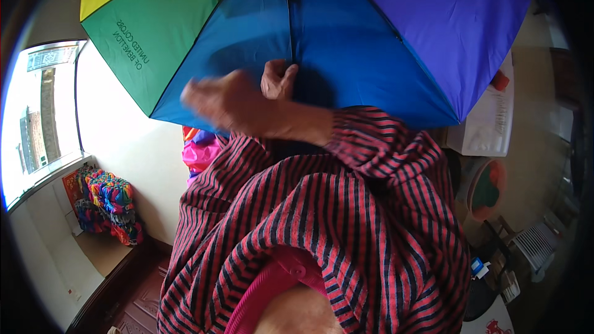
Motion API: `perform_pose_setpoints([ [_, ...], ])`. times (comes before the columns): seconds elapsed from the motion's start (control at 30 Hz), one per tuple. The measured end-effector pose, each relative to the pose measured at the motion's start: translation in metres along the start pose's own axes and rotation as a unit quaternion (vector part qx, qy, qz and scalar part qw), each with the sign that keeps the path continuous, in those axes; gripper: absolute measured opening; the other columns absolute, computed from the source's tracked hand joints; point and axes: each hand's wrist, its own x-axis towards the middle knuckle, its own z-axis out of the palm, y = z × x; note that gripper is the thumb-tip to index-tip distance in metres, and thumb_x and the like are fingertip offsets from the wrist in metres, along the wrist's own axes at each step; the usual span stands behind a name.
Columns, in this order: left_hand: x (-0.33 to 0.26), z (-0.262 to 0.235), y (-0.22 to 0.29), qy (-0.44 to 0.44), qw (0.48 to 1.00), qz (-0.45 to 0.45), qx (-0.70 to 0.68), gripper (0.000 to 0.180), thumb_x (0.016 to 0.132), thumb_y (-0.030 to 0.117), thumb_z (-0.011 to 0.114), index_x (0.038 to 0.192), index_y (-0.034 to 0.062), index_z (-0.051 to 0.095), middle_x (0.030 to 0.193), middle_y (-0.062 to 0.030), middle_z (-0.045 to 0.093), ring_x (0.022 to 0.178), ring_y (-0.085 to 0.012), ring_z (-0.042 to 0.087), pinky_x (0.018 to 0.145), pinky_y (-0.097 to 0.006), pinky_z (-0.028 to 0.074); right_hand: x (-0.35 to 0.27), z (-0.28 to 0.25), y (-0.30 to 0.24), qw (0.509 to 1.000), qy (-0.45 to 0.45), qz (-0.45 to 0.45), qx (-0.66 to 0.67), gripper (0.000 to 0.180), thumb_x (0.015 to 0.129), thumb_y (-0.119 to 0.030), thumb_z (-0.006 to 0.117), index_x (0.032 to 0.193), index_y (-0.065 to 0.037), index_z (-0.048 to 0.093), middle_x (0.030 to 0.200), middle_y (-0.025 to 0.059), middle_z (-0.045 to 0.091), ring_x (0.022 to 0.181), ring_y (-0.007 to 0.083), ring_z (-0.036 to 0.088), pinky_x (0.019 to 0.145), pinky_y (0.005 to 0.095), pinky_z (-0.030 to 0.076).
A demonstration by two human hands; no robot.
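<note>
A multicoloured umbrella (365, 43) is spread wide in front of me, its inner side toward me, with green, blue, purple and yellow panels. Against the blue part, my left hand (278, 79) is closed, thumb up, at the lower end of the dark rib (289, 12). Its wrist lies behind my other forearm. My right hand (226, 102) reaches across to the left in front of the blue cloth. Motion smears its fingers, so their hold is unclear. Below the green panel, bright pink and orange cloth (201, 151) shows beside my striped sleeve.
A bright window (46, 105) is at the left, with a bundle of colourful knotted cloth (111, 201) below it. To the right are a white box (489, 120), a round tub (487, 192) with green and red things, and a slatted chair (533, 244).
</note>
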Motion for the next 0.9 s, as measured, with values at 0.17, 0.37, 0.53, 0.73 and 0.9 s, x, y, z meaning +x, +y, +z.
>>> perform_pose_setpoints([
  [0.17, 0.031, -0.025, 0.045, 0.034, 0.998, 0.025, -0.056, 0.016, 0.085, 0.016, 0.06, 0.09, 0.0013, 0.065, 0.074, -0.0056, 0.066, 0.068, -0.013, 0.058, 0.061, -0.027, 0.045, -0.03, -0.122, 0.134, 0.934, 0.203, 0.227, -0.186, 0.014, 0.089, -0.008, 0.051, 0.103, -0.005, 0.054, 0.068, 0.0069, 0.061, 0.056, 0.0157, 0.06, 0.05, 0.0306, 0.048],
  [0.37, 0.106, -0.056, 0.073, 0.064, 0.946, 0.004, -0.318, 0.015, 0.086, 0.014, 0.06, 0.094, 0.0026, 0.066, 0.076, -0.0045, 0.067, 0.063, -0.0084, 0.054, 0.055, -0.024, 0.041, -0.033, -0.168, 0.207, 0.901, 0.178, 0.265, -0.293, 0.007, 0.086, -0.013, 0.055, 0.088, -0.008, 0.06, 0.074, 0.012, 0.063, 0.06, 0.0299, 0.063, 0.053, 0.0372, 0.05],
  [0.53, 0.127, -0.042, 0.126, -0.062, 0.914, -0.095, -0.389, 0.018, 0.085, 0.013, 0.06, 0.097, 0.0015, 0.066, 0.077, -0.0045, 0.067, 0.045, -0.0077, 0.043, 0.041, -0.022, 0.035, -0.03, -0.113, 0.215, 0.88, -0.004, 0.281, -0.383, 0.007, 0.078, -0.016, 0.058, 0.078, -0.01, 0.062, 0.079, 0.013, 0.064, 0.07, 0.0357, 0.063, 0.061, 0.046, 0.051],
  [0.73, 0.133, -0.044, 0.139, -0.124, 0.877, -0.21, -0.413, 0.019, 0.082, 0.007, 0.061, 0.099, 0.0002, 0.065, 0.071, -0.0054, 0.064, 0.042, -0.0069, 0.039, 0.037, -0.022, 0.029, -0.024, -0.082, 0.215, 0.87, 0.009, 0.315, -0.378, 0.006, 0.077, -0.012, 0.058, 0.076, -0.007, 0.06, 0.079, 0.0152, 0.064, 0.072, 0.0362, 0.063, 0.062, 0.0475, 0.051],
  [0.9, 0.141, -0.045, 0.136, -0.154, 0.886, -0.21, -0.383, 0.019, 0.082, 0.008, 0.058, 0.097, -0.0015, 0.064, 0.076, -0.0089, 0.065, 0.042, -0.0093, 0.041, 0.037, -0.025, 0.032, -0.031, -0.078, 0.208, 0.897, -0.039, 0.29, -0.331, 0.004, 0.074, -0.009, 0.058, 0.072, -0.005, 0.059, 0.078, 0.017, 0.063, 0.071, 0.0367, 0.063, 0.06, 0.0468, 0.05],
])
